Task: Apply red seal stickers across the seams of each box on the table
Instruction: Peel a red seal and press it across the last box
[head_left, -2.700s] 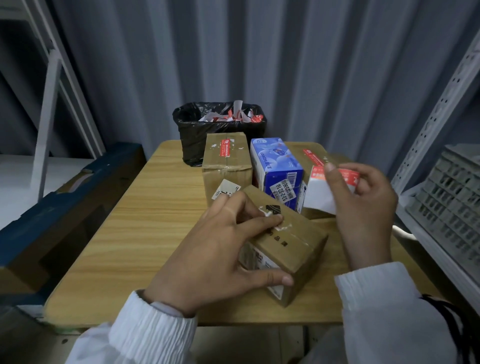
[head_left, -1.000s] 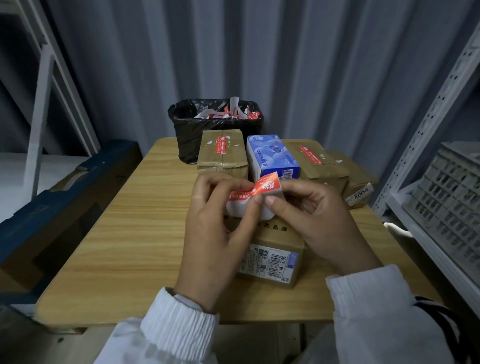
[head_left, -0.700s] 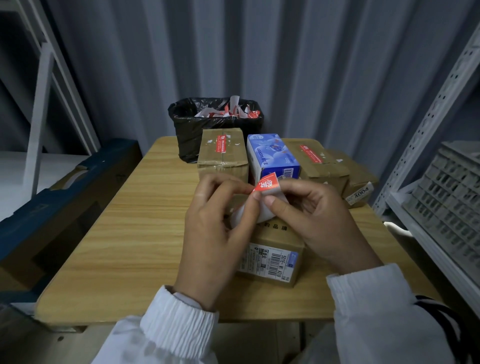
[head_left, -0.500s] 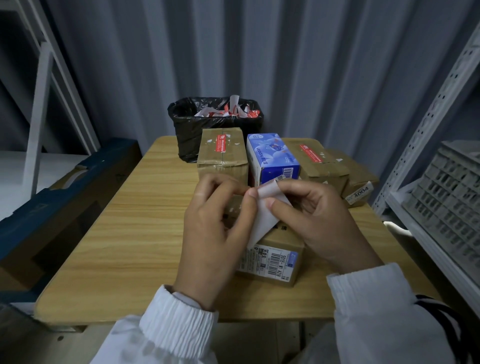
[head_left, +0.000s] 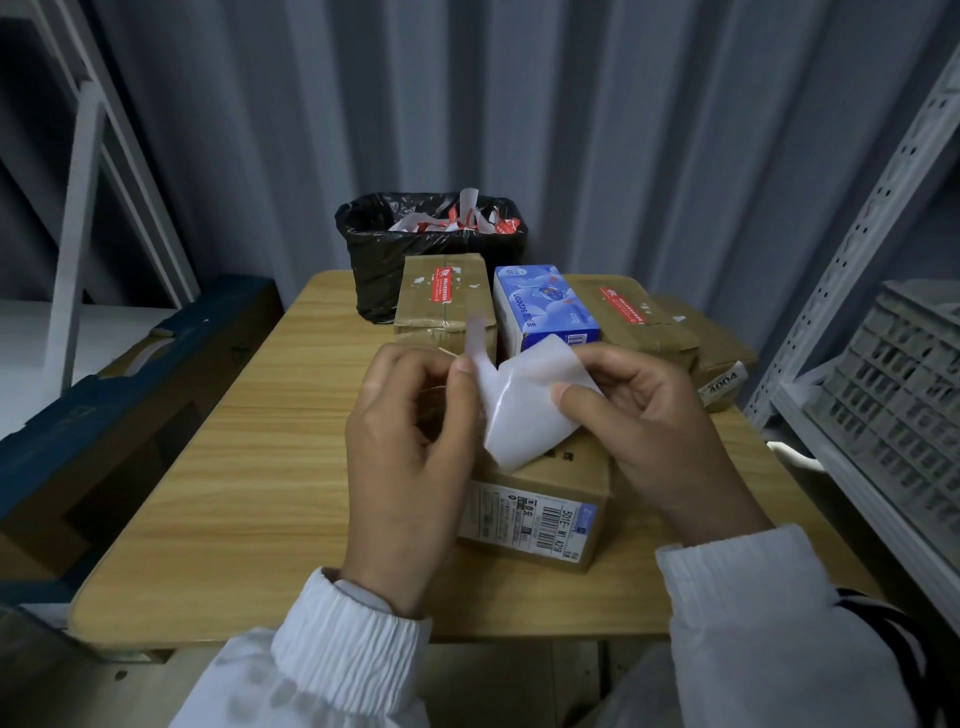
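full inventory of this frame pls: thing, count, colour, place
near cardboard box: 1, brown, barcode label on front face, table's near middle, under the hands
sealed cardboard boxes: 2, brown with red seal sticker on top, far side, flanking the blue box
blue box: 1, blue and white, far middle
labelled cardboard box: 1, brown, white label, far right
backing paper: 1, white, held between both hands above the near box
bin: 1, black liner, paper scraps inside, table's far edge
table: 1, light wood
crate: 1, grey, shelf at right
left hand: pinching paper
right hand: pinching paper
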